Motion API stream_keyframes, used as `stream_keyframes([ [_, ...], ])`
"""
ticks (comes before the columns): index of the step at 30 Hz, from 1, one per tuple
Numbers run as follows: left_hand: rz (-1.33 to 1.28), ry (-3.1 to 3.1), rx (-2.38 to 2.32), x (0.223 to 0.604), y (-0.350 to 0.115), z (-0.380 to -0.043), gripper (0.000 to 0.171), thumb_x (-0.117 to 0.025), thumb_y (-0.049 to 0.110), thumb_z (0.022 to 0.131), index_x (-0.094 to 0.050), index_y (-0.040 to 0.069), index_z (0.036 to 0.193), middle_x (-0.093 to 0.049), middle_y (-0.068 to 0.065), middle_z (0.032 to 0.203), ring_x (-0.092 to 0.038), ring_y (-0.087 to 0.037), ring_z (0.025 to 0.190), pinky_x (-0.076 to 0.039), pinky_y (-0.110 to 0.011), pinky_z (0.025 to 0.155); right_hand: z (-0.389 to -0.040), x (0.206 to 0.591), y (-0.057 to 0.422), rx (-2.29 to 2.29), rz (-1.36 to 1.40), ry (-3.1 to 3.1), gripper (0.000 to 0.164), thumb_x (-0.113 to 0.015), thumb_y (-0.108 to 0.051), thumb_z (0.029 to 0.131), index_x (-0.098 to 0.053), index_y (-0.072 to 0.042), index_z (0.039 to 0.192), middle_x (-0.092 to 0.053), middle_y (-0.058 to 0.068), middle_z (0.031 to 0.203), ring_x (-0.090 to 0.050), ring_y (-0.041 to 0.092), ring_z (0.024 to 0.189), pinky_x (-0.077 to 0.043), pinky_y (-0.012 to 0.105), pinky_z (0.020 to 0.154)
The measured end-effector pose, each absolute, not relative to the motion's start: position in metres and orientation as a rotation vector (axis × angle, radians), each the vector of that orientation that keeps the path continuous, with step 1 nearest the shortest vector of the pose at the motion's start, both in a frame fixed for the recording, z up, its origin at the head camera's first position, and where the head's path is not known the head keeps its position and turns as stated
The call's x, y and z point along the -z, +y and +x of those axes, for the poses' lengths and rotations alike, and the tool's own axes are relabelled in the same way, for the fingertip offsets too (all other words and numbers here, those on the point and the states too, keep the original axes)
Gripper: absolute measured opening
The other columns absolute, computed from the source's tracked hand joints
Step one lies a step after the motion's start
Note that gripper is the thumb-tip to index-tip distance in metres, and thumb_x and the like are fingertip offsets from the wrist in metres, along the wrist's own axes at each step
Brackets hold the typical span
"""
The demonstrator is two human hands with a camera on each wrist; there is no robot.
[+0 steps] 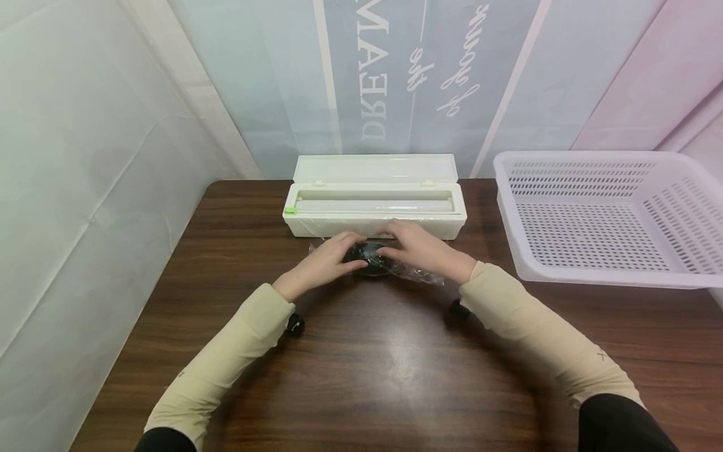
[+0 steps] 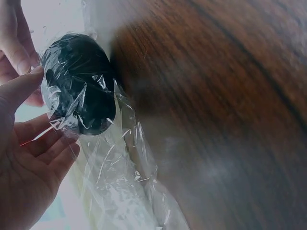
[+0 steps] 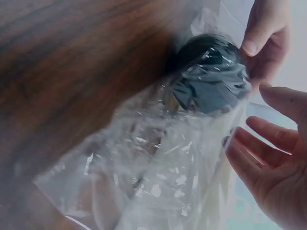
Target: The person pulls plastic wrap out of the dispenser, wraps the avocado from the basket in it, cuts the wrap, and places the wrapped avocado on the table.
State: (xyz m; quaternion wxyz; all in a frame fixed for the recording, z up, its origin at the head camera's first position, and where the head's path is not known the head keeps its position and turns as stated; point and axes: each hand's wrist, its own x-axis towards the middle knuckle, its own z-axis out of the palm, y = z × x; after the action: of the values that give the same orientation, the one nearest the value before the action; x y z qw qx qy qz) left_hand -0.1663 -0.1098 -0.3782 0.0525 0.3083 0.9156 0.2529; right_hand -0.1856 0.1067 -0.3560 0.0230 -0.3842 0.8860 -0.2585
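Black object (image 1: 371,254) in clear film (image 3: 153,167), 2 hands (image 1: 327,260) (image 1: 422,249) beside it

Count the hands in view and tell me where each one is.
2. The left hand is at the left of the film-wrapped dark object, the right hand at its right, both in front of the open white box.

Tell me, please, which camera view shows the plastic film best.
The right wrist view, because the plastic film fills much of the picture, its loose sheet spread below the dark object. The left wrist view shows it over that object, with a loose tail; the head view shows it small, partly covered by the right hand.
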Motion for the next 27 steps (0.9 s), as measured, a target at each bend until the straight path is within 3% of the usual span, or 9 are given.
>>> stream_keyframes([
  [27, 0.985, 2.965, -1.0, 0.357, -0.142, -0.175, 0.036, -0.062, 0.018, 0.088, -0.054, -0.001, 0.117, -0.057, -0.013, 0.115, -0.052, -0.024, 0.108, -0.043, -0.037, 0.092, -0.205, 0.309, 0.088, 0.669, -1.288, 2.764, 0.034, -0.059, -0.016, 0.089, -0.055, 0.002, 0.118, -0.058, 0.015, 0.117, -0.051, 0.028, 0.112, -0.039, 0.037, 0.099],
])
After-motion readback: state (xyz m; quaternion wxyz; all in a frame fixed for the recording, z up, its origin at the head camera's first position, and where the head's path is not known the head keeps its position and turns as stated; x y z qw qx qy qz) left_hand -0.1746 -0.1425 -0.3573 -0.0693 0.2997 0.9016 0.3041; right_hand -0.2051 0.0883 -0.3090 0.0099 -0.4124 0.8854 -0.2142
